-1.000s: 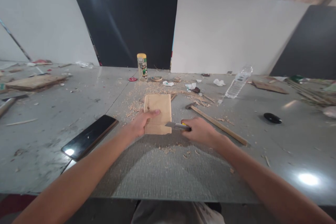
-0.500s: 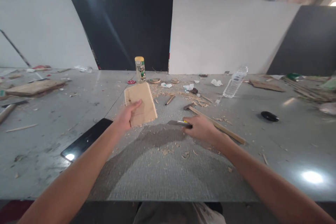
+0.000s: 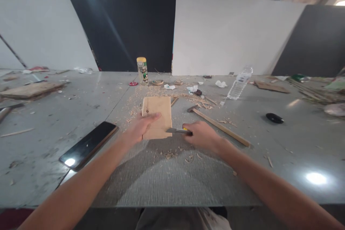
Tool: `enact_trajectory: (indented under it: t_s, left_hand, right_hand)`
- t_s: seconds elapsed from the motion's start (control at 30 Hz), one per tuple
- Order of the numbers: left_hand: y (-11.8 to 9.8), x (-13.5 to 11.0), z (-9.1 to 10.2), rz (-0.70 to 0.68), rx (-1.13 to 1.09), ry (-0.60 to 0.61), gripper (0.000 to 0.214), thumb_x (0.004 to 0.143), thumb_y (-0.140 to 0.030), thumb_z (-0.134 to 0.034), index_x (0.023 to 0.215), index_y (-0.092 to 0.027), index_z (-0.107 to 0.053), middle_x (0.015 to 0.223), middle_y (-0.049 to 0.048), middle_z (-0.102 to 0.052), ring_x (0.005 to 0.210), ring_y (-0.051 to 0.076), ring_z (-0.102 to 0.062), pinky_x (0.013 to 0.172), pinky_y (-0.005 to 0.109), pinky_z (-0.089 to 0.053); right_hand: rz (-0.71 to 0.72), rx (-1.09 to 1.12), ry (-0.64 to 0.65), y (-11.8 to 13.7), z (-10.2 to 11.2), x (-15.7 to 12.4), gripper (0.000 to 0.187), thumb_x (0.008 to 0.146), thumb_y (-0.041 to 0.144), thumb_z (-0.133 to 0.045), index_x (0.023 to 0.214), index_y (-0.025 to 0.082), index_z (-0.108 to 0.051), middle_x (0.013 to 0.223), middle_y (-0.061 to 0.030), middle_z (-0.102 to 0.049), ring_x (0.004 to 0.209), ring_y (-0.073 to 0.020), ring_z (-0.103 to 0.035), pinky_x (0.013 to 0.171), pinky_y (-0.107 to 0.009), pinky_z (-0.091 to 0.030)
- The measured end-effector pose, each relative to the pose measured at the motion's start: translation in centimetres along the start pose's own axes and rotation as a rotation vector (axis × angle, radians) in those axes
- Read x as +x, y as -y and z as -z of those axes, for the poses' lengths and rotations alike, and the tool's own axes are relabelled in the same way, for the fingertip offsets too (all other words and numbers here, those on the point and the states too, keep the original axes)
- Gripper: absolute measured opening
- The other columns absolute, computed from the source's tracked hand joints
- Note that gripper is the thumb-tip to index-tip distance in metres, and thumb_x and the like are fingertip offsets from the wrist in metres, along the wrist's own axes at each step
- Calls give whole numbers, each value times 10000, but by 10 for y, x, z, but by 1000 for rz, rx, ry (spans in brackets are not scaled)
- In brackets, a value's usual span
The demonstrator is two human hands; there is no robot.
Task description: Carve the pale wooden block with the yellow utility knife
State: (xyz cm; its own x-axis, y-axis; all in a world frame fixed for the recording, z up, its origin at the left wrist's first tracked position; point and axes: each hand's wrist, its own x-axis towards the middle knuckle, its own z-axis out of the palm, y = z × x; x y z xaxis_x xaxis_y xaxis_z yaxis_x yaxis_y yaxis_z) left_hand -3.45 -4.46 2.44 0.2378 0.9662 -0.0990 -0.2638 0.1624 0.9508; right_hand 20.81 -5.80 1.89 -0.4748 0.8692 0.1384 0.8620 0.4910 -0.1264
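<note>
A pale rectangular wood block (image 3: 159, 113) lies flat on the grey table (image 3: 172, 176) in front of me. My left hand (image 3: 140, 127) grips its near left corner, thumb across the top. Closed round a utility knife (image 3: 176, 130) with a yellow body, my right hand (image 3: 202, 135) sits just right of the block. The knife's metal blade points left and touches the block's near right edge. Wood shavings lie scattered around and beyond the block.
A dark phone (image 3: 88, 145) lies to the left. A hammer with a long wooden handle (image 3: 219, 126) lies right of my hand. Farther back stand a yellow-capped bottle (image 3: 142, 70) and a clear water bottle (image 3: 238, 83); a black object (image 3: 274, 118) sits far right.
Half a second ago my left hand held the block lifted and tilted to the left; now it lies flat again, centred, with the knife blade back at its near right edge.
</note>
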Motion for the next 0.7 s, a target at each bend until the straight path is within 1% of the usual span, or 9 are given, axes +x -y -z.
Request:
enact_trajectory:
  t_s: [0.17, 0.3, 0.4, 0.53, 0.6, 0.7]
  left_hand:
    - [-3, 0, 0, -21, -5, -61, 583, 638, -268, -811, 1189, -195, -634, 944, 119, -748, 840, 330, -718, 669, 425, -607]
    - [-5, 1, 1, -9, 2, -77, 534, 637, -311, -819, 1123, -162, -655, 914, 138, -745, 852, 346, -714, 665, 432, -610]
    - [-8, 5, 6, -7, -3, -109, 489, 652, -342, -810, 1087, -171, -665, 909, 128, -746, 842, 332, -715, 667, 417, -612]
    - [-19, 9, 17, -56, -33, -236, 391, 691, -368, -758, 1011, -159, -675, 853, 113, -744, 789, 300, -722, 639, 374, -608]
    - [-23, 9, 20, -62, -37, -252, 393, 692, -356, -749, 1024, -162, -669, 856, 108, -744, 790, 296, -723, 637, 373, -607]
    - [-20, 7, 19, -21, -26, -192, 435, 689, -367, -763, 1063, -170, -663, 902, 125, -745, 826, 302, -719, 660, 385, -606]
  right_hand:
    - [-25, 17, 40, 5, 1, 1, 89, 770, 225, -524, 691, 215, -562, 608, 1, -559, 562, -140, -443, 527, -295, -205]
    - [-4, 36, 55, 5, 8, 0, 105, 752, 220, -534, 648, 210, -530, 596, 6, -545, 545, -132, -419, 519, -293, -213]
    - [6, 3, 70, 1, 12, -1, 115, 733, 221, -549, 623, 206, -518, 587, 4, -537, 541, -132, -413, 510, -293, -198]
    - [-21, -4, 123, -7, 13, -2, 126, 728, 235, -576, 613, 204, -535, 582, 5, -544, 545, -133, -423, 516, -284, -199]
    - [-24, 5, 83, -8, 13, -2, 121, 750, 224, -574, 634, 202, -544, 597, 4, -551, 571, -138, -446, 529, -279, -212]
    - [12, 37, -47, -8, 10, -1, 145, 840, 267, -547, 712, 200, -556, 640, 1, -573, 607, -143, -470, 555, -278, -235]
